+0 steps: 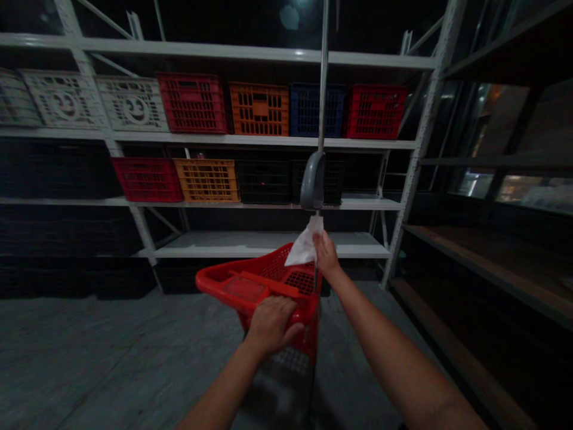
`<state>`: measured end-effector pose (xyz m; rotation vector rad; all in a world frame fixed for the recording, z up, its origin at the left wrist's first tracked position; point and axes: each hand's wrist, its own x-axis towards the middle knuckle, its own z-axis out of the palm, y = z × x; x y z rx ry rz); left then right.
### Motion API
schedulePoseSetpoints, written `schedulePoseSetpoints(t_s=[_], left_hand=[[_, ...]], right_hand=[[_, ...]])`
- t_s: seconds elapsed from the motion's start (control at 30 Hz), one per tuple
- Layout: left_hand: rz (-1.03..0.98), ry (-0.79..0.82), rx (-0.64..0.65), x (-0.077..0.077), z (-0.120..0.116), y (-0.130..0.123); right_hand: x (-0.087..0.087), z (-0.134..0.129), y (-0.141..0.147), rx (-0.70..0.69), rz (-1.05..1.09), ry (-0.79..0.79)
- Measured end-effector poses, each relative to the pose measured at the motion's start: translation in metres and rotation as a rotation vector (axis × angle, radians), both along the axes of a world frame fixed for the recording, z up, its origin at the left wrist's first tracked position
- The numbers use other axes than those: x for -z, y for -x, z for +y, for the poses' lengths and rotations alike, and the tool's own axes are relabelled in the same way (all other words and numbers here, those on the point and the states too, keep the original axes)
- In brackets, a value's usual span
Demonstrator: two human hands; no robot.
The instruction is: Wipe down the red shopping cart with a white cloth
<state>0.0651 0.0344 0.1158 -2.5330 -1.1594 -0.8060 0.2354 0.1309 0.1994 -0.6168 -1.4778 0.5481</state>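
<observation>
White steel shelving (268, 141), colored plastic crates (192, 103)

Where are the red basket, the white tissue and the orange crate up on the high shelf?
Red basket (213, 276): head view, on its rim.
White tissue (303, 245): head view, on its middle.
Orange crate (258, 109): head view, on its front side.
</observation>
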Motion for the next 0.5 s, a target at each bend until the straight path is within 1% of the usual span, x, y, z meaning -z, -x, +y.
schedulePoseSetpoints(t_s=[0.1, 0.13, 0.17, 0.2, 0.23, 0.27, 0.3, 0.33, 0.4, 0.5], left_hand=[[-0.017, 0.04, 0.042, -0.002, 0.007, 0.012], [-0.017, 0.051, 0.057, -0.003, 0.009, 0.015], [-0.014, 0.063, 0.075, -0.005, 0.011, 0.019], [-0.008, 0.074, 0.093, -0.008, 0.013, 0.023], [0.005, 0.088, 0.112, -0.011, 0.014, 0.026], [0.021, 0.105, 0.124, -0.015, 0.014, 0.029], [0.04, 0.124, 0.121, -0.02, 0.014, 0.031], [0.059, 0.14, 0.105, -0.024, 0.012, 0.031], [0.081, 0.149, 0.048, -0.034, 0.006, 0.027], [0.099, 0.181, -0.07, -0.042, -0.006, 0.01]], right_hand=[[0.065, -0.014, 0.001, -0.014, -0.121, 0.113], [0.083, -0.018, 0.001, -0.027, -0.146, 0.136], [0.098, -0.021, 0.002, -0.038, -0.165, 0.149], [0.107, -0.023, 0.002, -0.048, -0.182, 0.153], [0.111, -0.025, 0.001, -0.057, -0.199, 0.151], [0.109, -0.025, 0.001, -0.065, -0.215, 0.143], [0.102, -0.025, 0.001, -0.073, -0.23, 0.129], [0.089, -0.025, 0.001, -0.079, -0.244, 0.109], [0.054, -0.022, 0.004, -0.073, -0.25, 0.047], [-0.008, -0.015, 0.014, -0.089, -0.198, -0.063]])
